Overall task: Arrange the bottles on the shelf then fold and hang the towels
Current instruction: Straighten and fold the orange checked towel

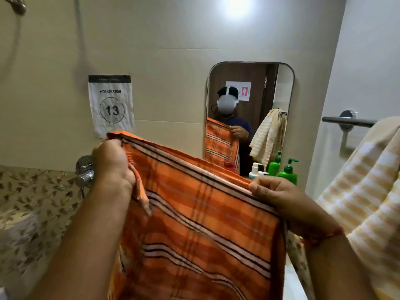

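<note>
Up close, the left hand [112,163] has its grip clamped on one top corner of the orange towel [201,230] and the right hand [279,198] pinches the other, holding it spread before the mirror [285,87]. Its cloth is orange plaid crossed by black-and-white stripes, doubled along the top edge. A yellow-striped towel [363,191] hangs over the rail [348,121] at right, green bottles [287,169] just beyond.
</note>
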`<state>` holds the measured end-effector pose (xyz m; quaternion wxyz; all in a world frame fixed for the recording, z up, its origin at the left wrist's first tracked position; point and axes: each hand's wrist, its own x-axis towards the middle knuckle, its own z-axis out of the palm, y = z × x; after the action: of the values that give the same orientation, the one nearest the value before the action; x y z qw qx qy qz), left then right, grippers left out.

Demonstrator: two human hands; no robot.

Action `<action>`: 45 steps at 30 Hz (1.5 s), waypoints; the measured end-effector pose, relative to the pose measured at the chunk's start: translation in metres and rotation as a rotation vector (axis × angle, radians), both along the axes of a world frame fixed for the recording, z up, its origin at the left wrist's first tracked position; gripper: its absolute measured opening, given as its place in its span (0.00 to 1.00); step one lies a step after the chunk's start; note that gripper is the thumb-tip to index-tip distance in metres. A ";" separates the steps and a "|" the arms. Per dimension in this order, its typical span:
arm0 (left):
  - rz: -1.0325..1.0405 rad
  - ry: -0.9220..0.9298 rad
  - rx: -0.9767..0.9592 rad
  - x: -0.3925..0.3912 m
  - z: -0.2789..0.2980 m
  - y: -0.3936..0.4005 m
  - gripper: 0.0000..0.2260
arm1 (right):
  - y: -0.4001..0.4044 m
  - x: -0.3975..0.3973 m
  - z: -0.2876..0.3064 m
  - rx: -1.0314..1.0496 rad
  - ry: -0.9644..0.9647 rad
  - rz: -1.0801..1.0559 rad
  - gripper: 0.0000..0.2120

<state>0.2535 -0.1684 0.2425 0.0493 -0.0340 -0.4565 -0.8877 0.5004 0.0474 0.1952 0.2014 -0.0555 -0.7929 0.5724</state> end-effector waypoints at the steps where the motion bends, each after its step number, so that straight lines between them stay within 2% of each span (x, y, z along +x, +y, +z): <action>1: 0.050 0.005 -0.033 -0.007 -0.003 -0.005 0.10 | 0.006 0.004 -0.005 0.003 0.008 -0.040 0.19; 3: 0.075 0.110 -0.211 -0.009 -0.013 -0.004 0.10 | 0.012 0.006 -0.009 0.006 0.049 -0.171 0.19; 5: -0.091 0.252 -0.330 0.003 -0.025 0.008 0.08 | 0.009 -0.004 -0.007 0.035 0.083 -0.272 0.12; 9: -0.373 0.519 -0.558 0.038 -0.038 0.037 0.07 | -0.025 -0.036 0.010 0.408 0.103 -0.245 0.11; 11: -0.601 0.606 -0.590 0.053 -0.040 0.045 0.09 | -0.040 -0.050 0.020 0.496 0.136 -0.211 0.11; 13: -0.886 0.601 -0.520 0.064 -0.043 0.048 0.11 | -0.048 -0.059 0.027 0.556 0.175 -0.226 0.12; 14: -0.935 0.591 -0.500 0.064 -0.045 0.049 0.10 | -0.049 -0.062 0.028 0.558 0.198 -0.236 0.12; 15: -0.867 0.604 -0.537 0.064 -0.045 0.049 0.10 | -0.047 -0.061 0.027 0.527 0.209 -0.237 0.13; 17: -0.578 0.562 -0.565 0.051 -0.046 0.048 0.12 | -0.038 -0.052 0.024 0.378 0.185 -0.219 0.12; 19: -0.310 0.376 -0.410 0.020 -0.042 0.038 0.11 | -0.022 -0.038 0.017 0.195 0.149 -0.212 0.11; 21: -0.197 0.332 -0.281 -0.006 -0.038 0.024 0.11 | -0.008 -0.028 0.011 0.135 0.141 -0.229 0.11; 22: -0.234 0.383 -0.290 -0.007 -0.036 0.022 0.09 | -0.006 -0.027 0.009 0.129 0.127 -0.212 0.11; 24: -0.456 0.599 -0.442 0.016 -0.035 0.032 0.03 | -0.011 -0.034 0.008 0.143 0.079 -0.130 0.11; 26: -0.746 0.766 -0.675 0.049 -0.041 0.049 0.13 | -0.024 -0.046 0.009 0.200 0.080 -0.073 0.10; 28: -0.927 0.791 -0.740 0.066 -0.046 0.059 0.15 | -0.031 -0.055 0.010 0.248 0.121 -0.087 0.09; 30: -0.916 0.770 -0.686 0.064 -0.048 0.061 0.14 | -0.029 -0.057 0.009 0.300 0.139 -0.134 0.10; 33: -0.726 0.791 -0.648 0.061 -0.045 0.057 0.10 | -0.022 -0.050 0.003 0.245 0.118 -0.113 0.15; 35: -0.514 0.644 -0.534 0.050 -0.040 0.054 0.11 | -0.015 -0.041 -0.004 0.142 0.082 -0.072 0.17; 37: -0.186 0.445 -0.415 0.017 -0.035 0.044 0.11 | -0.005 -0.030 -0.012 0.051 0.093 -0.106 0.16; 39: 0.021 0.383 -0.400 -0.010 -0.034 0.029 0.10 | 0.005 -0.019 -0.014 0.001 0.150 -0.211 0.12; 41: -0.045 0.462 -0.403 -0.012 -0.036 0.025 0.09 | 0.008 -0.014 -0.008 0.058 0.185 -0.287 0.12; 43: -0.292 0.672 -0.469 0.014 -0.040 0.031 0.06 | -0.003 -0.021 0.004 0.184 0.198 -0.263 0.14; 45: -0.529 0.898 -0.632 0.043 -0.041 0.041 0.15 | -0.022 -0.034 0.013 0.294 0.206 -0.175 0.13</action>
<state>0.2969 -0.1278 0.2011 0.0023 -0.5305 -0.6084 -0.5903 0.4659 0.0259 0.2082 0.3363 -0.0355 -0.8352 0.4336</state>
